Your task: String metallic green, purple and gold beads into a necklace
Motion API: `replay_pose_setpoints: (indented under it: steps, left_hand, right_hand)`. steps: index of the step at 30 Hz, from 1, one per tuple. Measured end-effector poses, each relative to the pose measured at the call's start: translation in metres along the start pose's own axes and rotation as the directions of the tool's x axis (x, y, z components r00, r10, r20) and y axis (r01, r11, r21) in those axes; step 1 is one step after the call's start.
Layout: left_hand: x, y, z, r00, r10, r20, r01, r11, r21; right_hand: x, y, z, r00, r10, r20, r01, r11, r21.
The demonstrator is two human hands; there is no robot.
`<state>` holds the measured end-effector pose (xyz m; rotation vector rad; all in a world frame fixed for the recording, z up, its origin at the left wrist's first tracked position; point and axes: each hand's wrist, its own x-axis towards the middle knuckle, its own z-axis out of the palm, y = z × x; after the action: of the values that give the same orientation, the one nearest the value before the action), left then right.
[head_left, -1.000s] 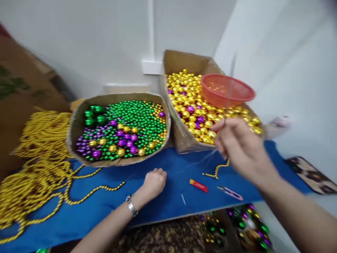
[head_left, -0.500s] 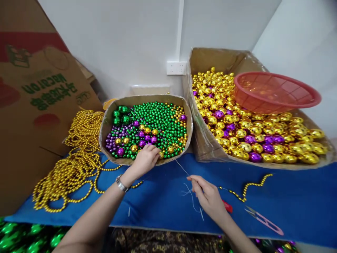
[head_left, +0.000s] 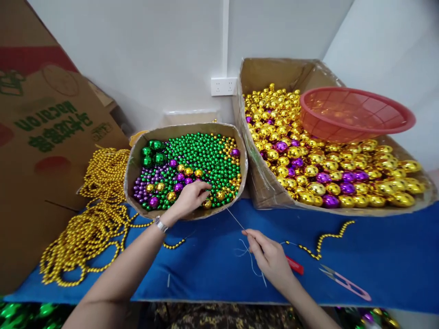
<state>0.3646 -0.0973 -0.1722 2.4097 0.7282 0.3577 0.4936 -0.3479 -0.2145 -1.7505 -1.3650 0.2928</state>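
My left hand (head_left: pixel 192 198), with a watch at the wrist, is over the near side of a cardboard box (head_left: pixel 126 183) of loose beads. Its thumb and fingertips come together just above a gold ball (head_left: pixel 206 204); anything between them is too small to make out. Below the box's front right, my right hand (head_left: pixel 269 256) is closed in a pinch on a thin needle (head_left: pixel 234 218), which slants up toward the box rim. White thread (head_left: pixel 252 261) trails loosely under that hand. Small green beads (head_left: pixel 192 148), purple beads (head_left: pixel 151 178) and larger balls fill the box.
A larger carton (head_left: pixel 252 183) of gold and purple balls stands right, with a red basket (head_left: pixel 356 114) on top. Gold bead strands (head_left: pixel 82 242) lie left, beside a tall carton (head_left: pixel 34 183). Pink-handled snips (head_left: pixel 350 284), a red tool (head_left: pixel 295 266) and a short bead string (head_left: pixel 319 244) lie right.
My left hand has lifted slightly off the beads, its fingertips moving up and to the right. My right hand keeps its pinch on the needle. The whole view has shifted a little.
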Motion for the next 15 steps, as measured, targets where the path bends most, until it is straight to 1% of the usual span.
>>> replay_pose_setpoints:
  steps: [1,2,3,4,5,6,7,8,9,11,13,15]
  left_hand:
    - [-0.007,0.005,0.000,0.998,-0.058,-0.033,0.048,0.966,-0.253]
    - [-0.015,0.010,0.001,0.991,-0.130,-0.037,0.093,0.854,-0.513]
    - [-0.023,0.015,0.002,0.980,-0.197,-0.011,0.129,0.683,-0.719]
    - [-0.030,0.020,0.003,0.969,-0.244,0.030,0.154,0.508,-0.847]
    - [-0.036,0.024,0.005,0.959,-0.273,0.070,0.169,0.357,-0.919]
    - [-0.042,0.028,0.006,0.951,-0.292,0.102,0.176,0.239,-0.955]
    - [-0.046,0.031,0.008,0.943,-0.308,0.125,0.179,0.153,-0.972]
    - [-0.049,0.032,0.009,0.936,-0.323,0.140,0.179,0.095,-0.979]
    - [-0.051,0.032,0.010,0.931,-0.334,0.148,0.176,0.055,-0.983]
    - [-0.054,0.031,0.012,0.925,-0.342,0.165,0.178,0.007,-0.984]
    - [-0.056,0.030,0.014,0.925,-0.334,0.182,0.189,-0.013,-0.982]
    - [-0.058,0.029,0.015,0.930,-0.317,0.187,0.197,-0.003,-0.980]
  right_hand:
    - [0.001,-0.002,0.000,1.000,-0.011,-0.004,0.011,1.000,-0.003]
    - [0.001,-0.004,0.000,1.000,-0.024,-0.006,0.024,1.000,-0.009]
    - [0.003,-0.006,0.001,0.999,-0.037,-0.008,0.037,0.999,-0.017]
    - [0.004,-0.008,0.002,0.999,-0.054,-0.009,0.054,0.998,-0.027]
    - [0.005,-0.010,0.002,0.997,-0.071,-0.012,0.071,0.997,-0.038]
    - [0.006,-0.011,0.003,0.996,-0.089,-0.016,0.088,0.995,-0.048]
    - [0.007,-0.012,0.004,0.994,-0.105,-0.019,0.103,0.993,-0.058]
    - [0.008,-0.013,0.005,0.993,-0.118,-0.020,0.116,0.991,-0.067]
    - [0.008,-0.014,0.005,0.992,-0.129,-0.018,0.127,0.989,-0.077]
    - [0.009,-0.014,0.006,0.990,-0.144,-0.012,0.142,0.985,-0.095]
    - [0.008,-0.014,0.006,0.987,-0.157,-0.011,0.155,0.981,-0.113]
    - [0.008,-0.014,0.007,0.986,-0.163,-0.016,0.160,0.978,-0.135]
